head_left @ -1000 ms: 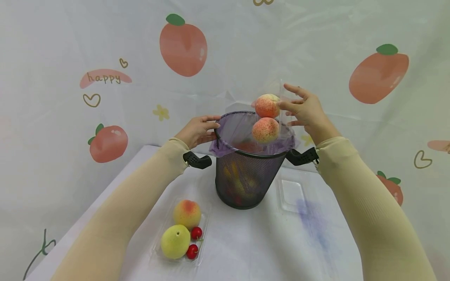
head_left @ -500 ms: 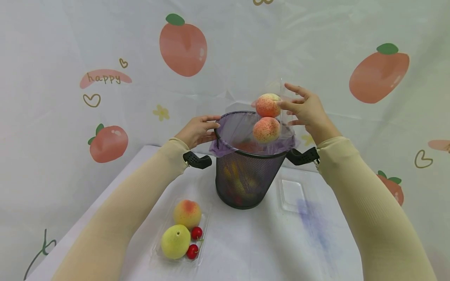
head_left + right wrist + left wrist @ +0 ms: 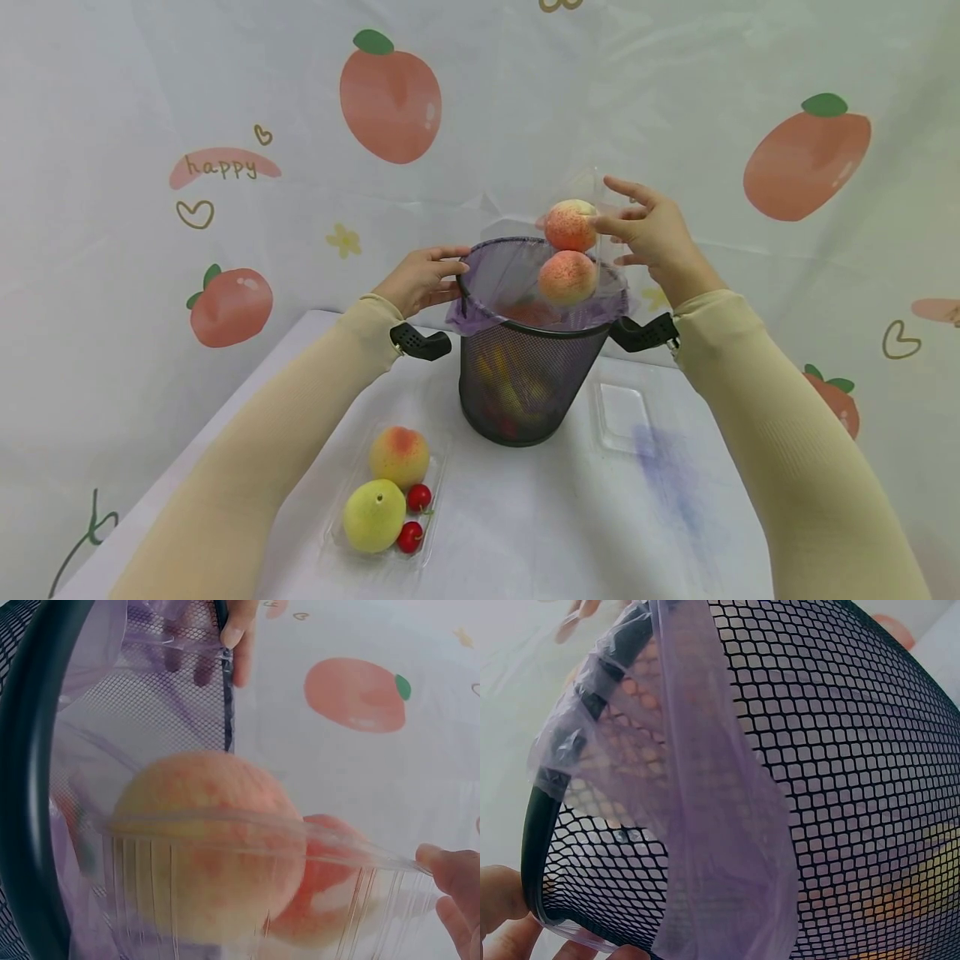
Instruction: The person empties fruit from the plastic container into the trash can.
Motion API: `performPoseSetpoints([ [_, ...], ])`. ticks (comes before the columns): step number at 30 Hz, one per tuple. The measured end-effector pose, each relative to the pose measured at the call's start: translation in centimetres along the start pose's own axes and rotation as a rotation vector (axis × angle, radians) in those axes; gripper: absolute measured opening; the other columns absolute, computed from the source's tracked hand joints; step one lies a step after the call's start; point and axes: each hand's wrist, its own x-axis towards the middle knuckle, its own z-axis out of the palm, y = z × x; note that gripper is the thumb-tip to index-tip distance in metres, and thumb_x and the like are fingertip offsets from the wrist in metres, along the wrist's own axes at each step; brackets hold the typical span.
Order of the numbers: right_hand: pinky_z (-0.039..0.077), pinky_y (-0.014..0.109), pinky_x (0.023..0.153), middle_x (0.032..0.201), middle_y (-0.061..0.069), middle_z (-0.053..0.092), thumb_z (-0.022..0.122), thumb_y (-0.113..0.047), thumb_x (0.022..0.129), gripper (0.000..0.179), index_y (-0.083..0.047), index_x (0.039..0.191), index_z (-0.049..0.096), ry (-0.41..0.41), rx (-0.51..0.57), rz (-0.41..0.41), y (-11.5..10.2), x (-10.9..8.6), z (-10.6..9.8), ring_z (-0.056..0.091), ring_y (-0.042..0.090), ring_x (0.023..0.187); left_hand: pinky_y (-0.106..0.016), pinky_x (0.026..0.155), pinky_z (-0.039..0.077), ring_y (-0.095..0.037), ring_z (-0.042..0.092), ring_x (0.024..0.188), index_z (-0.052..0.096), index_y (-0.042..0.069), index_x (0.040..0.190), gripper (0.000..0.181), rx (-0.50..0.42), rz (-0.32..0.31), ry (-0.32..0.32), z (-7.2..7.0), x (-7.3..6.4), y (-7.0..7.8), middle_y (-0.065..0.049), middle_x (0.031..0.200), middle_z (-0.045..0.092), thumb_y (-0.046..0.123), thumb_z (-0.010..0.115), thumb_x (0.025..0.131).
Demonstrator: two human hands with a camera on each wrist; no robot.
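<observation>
My left hand [image 3: 420,279] grips the left rim of a black mesh wastebasket [image 3: 555,333], thumb and fingers over the edge. A purple plastic bag [image 3: 727,847] lines the basket and folds over its rim. Above the right side of the opening, my right hand [image 3: 656,242] holds a clear plastic tray [image 3: 382,859] by its edge, tipped steeply toward the basket. Two peaches sit in that tray, an upper peach [image 3: 572,227] and a lower peach [image 3: 567,279] right at the basket's mouth. Yellow and red shapes [image 3: 513,387] show through the mesh low inside.
At the front left, another clear tray [image 3: 330,546] bears a peach [image 3: 400,457], a yellow-green pear [image 3: 373,517] and two cherries [image 3: 410,537]. A clear plastic piece [image 3: 624,412] lies right of the basket, near a bluish stain [image 3: 667,471]. A fruit-printed cloth hangs close behind.
</observation>
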Motion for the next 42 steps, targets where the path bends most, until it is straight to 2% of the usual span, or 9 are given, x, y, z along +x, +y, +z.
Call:
performPoseSetpoints([
  [5, 0.052, 0.025, 0.061, 0.113, 0.000, 0.047, 0.071, -0.024, 0.089, 0.069, -0.038, 0.148, 0.038, 0.017, -0.018, -0.020, -0.2, 0.1, -0.1, 0.050, 0.022, 0.104, -0.031, 0.096, 0.049, -0.017, 0.056, 0.095, 0.052, 0.018, 0.140, 0.044, 0.003, 0.002, -0.001, 0.0, 0.0, 0.0, -0.003, 0.131, 0.049, 0.011, 0.058, 0.097],
  [10, 0.053, 0.026, 0.064, 0.117, 0.002, 0.047, 0.071, -0.023, 0.089, 0.069, -0.037, 0.148, 0.038, 0.016, -0.019, -0.026, -0.1, 0.0, -0.3, 0.054, 0.016, 0.096, -0.029, 0.093, 0.050, -0.017, 0.056, 0.095, 0.052, 0.018, 0.140, 0.044, 0.002, 0.002, 0.001, -0.1, 0.0, 0.0, -0.003, 0.131, 0.049, 0.011, 0.058, 0.097],
  [18, 0.053, 0.024, 0.056, 0.103, -0.003, 0.045, 0.072, -0.022, 0.088, 0.069, -0.038, 0.147, 0.040, 0.045, 0.083, -0.033, -0.4, -0.2, -0.9, 0.052, 0.012, 0.091, -0.030, 0.094, 0.050, -0.015, 0.056, 0.091, 0.052, 0.017, 0.140, 0.044, -0.010, -0.002, -0.002, -0.1, 0.0, 0.1, -0.002, 0.126, 0.050, 0.011, 0.058, 0.097],
  [26, 0.054, 0.023, 0.061, 0.109, -0.004, 0.045, 0.072, -0.024, 0.087, 0.070, -0.040, 0.147, 0.038, 0.048, 0.112, -0.012, -0.2, -0.4, -1.3, 0.051, 0.012, 0.095, -0.027, 0.089, 0.050, -0.014, 0.056, 0.089, 0.053, 0.018, 0.139, 0.043, -0.013, -0.002, 0.009, -0.3, -0.1, 0.0, -0.001, 0.123, 0.050, 0.011, 0.058, 0.097],
  [35, 0.055, 0.024, 0.055, 0.098, -0.008, 0.058, 0.076, -0.022, 0.084, 0.073, -0.038, 0.146, 0.041, 0.046, 0.243, -0.024, 0.2, -0.5, -2.0, 0.052, 0.009, 0.074, -0.023, 0.081, 0.052, -0.013, 0.056, 0.089, 0.054, 0.019, 0.139, 0.042, -0.007, 0.004, 0.006, -0.3, 0.0, -0.1, -0.001, 0.125, 0.050, 0.011, 0.058, 0.097],
  [42, 0.057, 0.025, 0.058, 0.110, -0.007, 0.059, 0.079, -0.024, 0.081, 0.077, -0.040, 0.146, 0.040, 0.040, 0.344, 0.011, 0.5, -0.5, -2.7, 0.059, 0.012, 0.087, -0.024, 0.084, 0.052, -0.015, 0.056, 0.093, 0.054, 0.019, 0.139, 0.042, 0.002, 0.007, 0.010, -0.3, -0.1, -0.1, -0.001, 0.127, 0.050, 0.012, 0.058, 0.097],
])
